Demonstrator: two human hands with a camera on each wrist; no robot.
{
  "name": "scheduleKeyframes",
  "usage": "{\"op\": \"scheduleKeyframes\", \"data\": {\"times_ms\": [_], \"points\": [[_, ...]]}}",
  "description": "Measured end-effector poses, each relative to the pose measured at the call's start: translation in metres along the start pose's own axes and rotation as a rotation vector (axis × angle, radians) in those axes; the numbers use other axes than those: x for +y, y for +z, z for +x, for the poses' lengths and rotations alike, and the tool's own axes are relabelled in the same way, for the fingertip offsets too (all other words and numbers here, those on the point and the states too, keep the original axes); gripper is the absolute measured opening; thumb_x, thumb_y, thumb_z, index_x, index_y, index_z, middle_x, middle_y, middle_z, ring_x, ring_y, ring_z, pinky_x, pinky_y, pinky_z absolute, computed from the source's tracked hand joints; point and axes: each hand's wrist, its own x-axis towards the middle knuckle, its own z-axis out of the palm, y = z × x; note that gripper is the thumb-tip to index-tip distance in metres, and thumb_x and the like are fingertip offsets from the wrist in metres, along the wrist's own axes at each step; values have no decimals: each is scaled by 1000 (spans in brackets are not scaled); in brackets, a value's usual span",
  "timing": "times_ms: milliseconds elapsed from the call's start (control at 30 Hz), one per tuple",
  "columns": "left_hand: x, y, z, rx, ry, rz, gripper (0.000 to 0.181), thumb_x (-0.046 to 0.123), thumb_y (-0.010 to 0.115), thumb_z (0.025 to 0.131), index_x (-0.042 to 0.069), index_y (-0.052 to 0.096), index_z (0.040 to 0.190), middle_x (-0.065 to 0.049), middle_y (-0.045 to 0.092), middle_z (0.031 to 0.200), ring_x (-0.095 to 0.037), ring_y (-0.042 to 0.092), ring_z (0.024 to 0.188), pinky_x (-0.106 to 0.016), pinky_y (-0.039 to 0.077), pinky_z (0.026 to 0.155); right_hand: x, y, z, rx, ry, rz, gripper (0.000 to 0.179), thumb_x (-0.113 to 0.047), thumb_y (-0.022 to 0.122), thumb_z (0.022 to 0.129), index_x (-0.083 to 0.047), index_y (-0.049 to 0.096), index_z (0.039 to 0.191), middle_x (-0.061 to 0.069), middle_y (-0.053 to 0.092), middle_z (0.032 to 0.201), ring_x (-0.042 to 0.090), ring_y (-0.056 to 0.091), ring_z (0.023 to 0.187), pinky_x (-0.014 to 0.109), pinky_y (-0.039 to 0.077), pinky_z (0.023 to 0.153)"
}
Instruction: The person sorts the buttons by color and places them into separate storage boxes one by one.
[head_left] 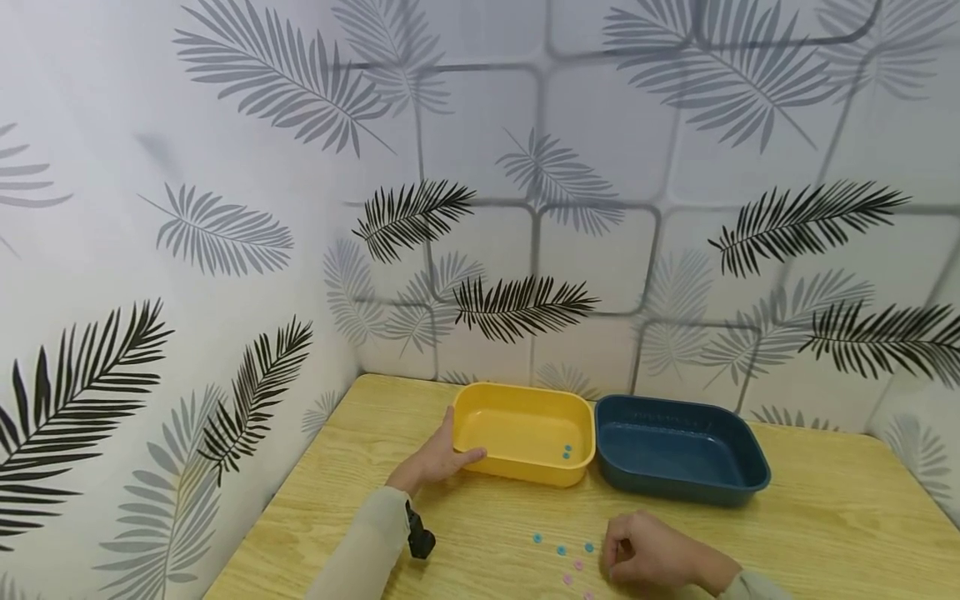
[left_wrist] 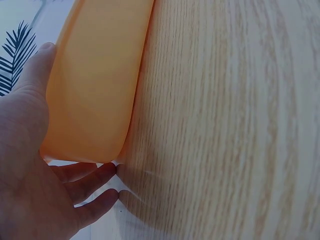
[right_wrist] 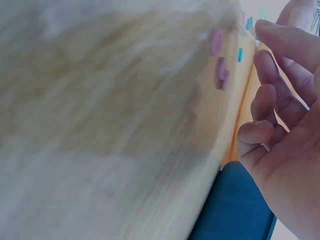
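Observation:
My left hand grips the left end of a shallow yellow plastic tray, thumb at its front rim. In the left wrist view the thumb lies along the tray wall while the fingers reach around its end, near the wood. Two small blue buttons lie inside the tray. My right hand is low over the table, fingers loosely bent, with nothing visible in them. Left of it lie several small round buttons, some blue, some pink. The right wrist view shows pink buttons beyond the fingers.
A dark blue plastic tray stands against the yellow one's right side. Both sit on a light wood-grain table. White walls with leaf patterns rise behind the table and at its left.

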Motion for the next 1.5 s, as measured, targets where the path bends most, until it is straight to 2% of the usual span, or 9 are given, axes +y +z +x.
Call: {"op": "scheduleKeyframes", "data": {"times_ms": [167, 367, 667, 900, 1033, 1167, 1500], "points": [[1, 0, -1, 0, -16, -8, 107, 44, 67, 86, 5, -10, 150, -22, 10, 155, -35, 18, 140, -50, 15, 111, -6, -5, 1, 37, 28, 28, 9, -10, 71, 80, -18, 68, 78, -14, 59, 73, 0, 51, 66, 21, 45, 57], [3, -1, -2, -1, -16, -4, 106, 42, 67, 87, 4, -9, 150, -22, 11, 154, -35, 18, 139, -50, 15, 111, -11, -12, 2, 79, 38, 8, 9, -10, 70, 82, -18, 69, 78, -14, 61, 72, 2, 52, 66, 23, 46, 58], [6, -2, -3, -5, -9, -9, 106, 42, 67, 87, 4, -10, 150, -23, 11, 154, -36, 18, 139, -51, 16, 111, -10, -21, 8, 158, 12, 9, 9, -14, 71, 84, -19, 67, 79, -12, 62, 73, 3, 53, 64, 24, 48, 57], [4, -2, -2, -5, -8, -7, 107, 43, 67, 87, 4, -10, 150, -23, 9, 155, -36, 17, 140, -51, 14, 111, -14, -30, 14, 199, 35, 29, 6, -15, 71, 85, -15, 66, 82, -9, 64, 76, 4, 55, 66, 24, 49, 59], [4, -1, -2, -6, -5, -20, 107, 42, 67, 87, 4, -10, 150, -23, 9, 154, -36, 17, 140, -51, 15, 111, -20, -35, 18, 207, 82, 53, 5, -14, 71, 86, -12, 67, 84, -6, 64, 76, 7, 55, 66, 24, 48, 58], [5, -2, -3, -5, -3, -16, 107, 42, 67, 87, 3, -9, 150, -23, 8, 155, -36, 16, 140, -51, 15, 111, -26, -40, 24, 229, 116, 32, 6, -17, 71, 86, -12, 67, 86, -5, 63, 77, 8, 54, 66, 23, 47, 57], [4, -3, -3, -13, -8, -19, 107, 43, 67, 87, 4, -11, 150, -22, 8, 155, -36, 16, 140, -51, 15, 111, -27, -46, 41, 322, 115, -18, 5, -12, 70, 85, -8, 68, 88, -4, 65, 81, 7, 57, 69, 24, 50, 61]]}}
